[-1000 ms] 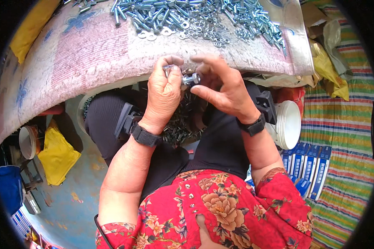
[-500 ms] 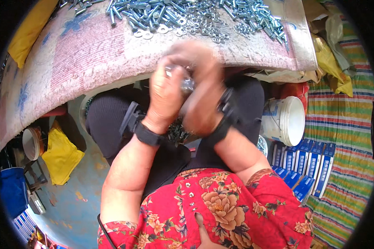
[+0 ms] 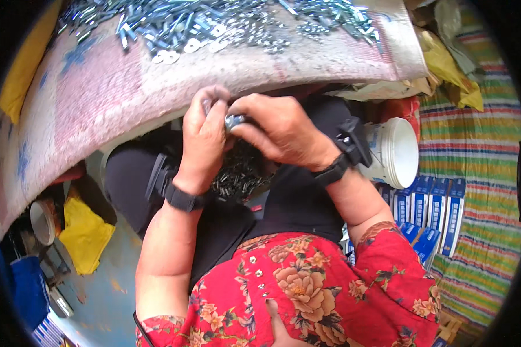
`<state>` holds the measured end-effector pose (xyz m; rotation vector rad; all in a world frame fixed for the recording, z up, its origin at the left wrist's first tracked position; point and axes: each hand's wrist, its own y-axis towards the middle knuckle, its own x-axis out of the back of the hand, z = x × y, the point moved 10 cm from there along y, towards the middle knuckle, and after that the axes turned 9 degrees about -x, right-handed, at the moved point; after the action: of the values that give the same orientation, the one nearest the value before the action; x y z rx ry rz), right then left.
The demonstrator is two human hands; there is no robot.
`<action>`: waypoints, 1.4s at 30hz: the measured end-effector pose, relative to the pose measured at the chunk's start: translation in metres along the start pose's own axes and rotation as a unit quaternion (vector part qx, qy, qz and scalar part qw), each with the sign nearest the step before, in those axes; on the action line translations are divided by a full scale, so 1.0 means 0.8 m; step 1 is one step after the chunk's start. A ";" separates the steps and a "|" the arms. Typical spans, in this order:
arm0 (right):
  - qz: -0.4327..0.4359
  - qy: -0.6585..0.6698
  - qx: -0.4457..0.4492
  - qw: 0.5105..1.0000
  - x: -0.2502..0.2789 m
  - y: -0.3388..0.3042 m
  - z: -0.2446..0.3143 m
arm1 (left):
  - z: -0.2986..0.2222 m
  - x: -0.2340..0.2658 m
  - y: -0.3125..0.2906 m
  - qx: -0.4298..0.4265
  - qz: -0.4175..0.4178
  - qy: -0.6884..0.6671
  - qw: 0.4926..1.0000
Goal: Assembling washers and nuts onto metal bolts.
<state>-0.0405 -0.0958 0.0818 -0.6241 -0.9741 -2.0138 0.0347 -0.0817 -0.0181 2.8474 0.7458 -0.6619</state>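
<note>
Both my hands are just off the near edge of the cloth-covered table (image 3: 173, 95), above my lap. A small shiny metal fastener (image 3: 233, 121) is pinched between the thumb and forefinger of my right hand (image 3: 286, 130). My left hand (image 3: 205, 136) sits against it, its fingers curled and slightly blurred; what they hold is hidden. On the table lie a wide heap of silvery bolts (image 3: 168, 26), flat washers (image 3: 167, 56) and small nuts (image 3: 266, 40). Below my hands, between my legs, a pile of fasteners (image 3: 237, 180) shows.
To my right stand a white bucket (image 3: 402, 153), blue-and-white boxes (image 3: 428, 211) and a striped sheet (image 3: 474, 168). A yellow bag (image 3: 454, 69) hangs by the table's right end. At left are a yellow cloth (image 3: 84, 234), a small tub (image 3: 42, 222) and a blue bag (image 3: 29, 292).
My hands were blurred and overlapping around metal pieces. They have drawn apart side by side, and the right hand now shows the fastener at its fingertips. The whole view has shifted slightly.
</note>
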 end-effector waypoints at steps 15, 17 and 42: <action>-0.223 -0.128 -0.291 0.922 0.161 -0.038 -0.163 | -0.042 -0.071 -0.024 -0.316 0.172 0.521 0.774; -0.241 -0.219 -0.223 0.919 0.194 -0.003 -0.195 | -0.038 -0.067 -0.020 -0.268 0.170 0.532 0.785; -0.162 0.438 -0.272 0.841 0.020 -0.061 -0.097 | 0.006 -0.020 -0.001 -0.002 0.098 -0.015 0.995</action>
<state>-0.0964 -0.1464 0.0273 0.2516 0.0715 -2.5029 0.0201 -0.0893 -0.0152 2.8502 0.4555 -0.6720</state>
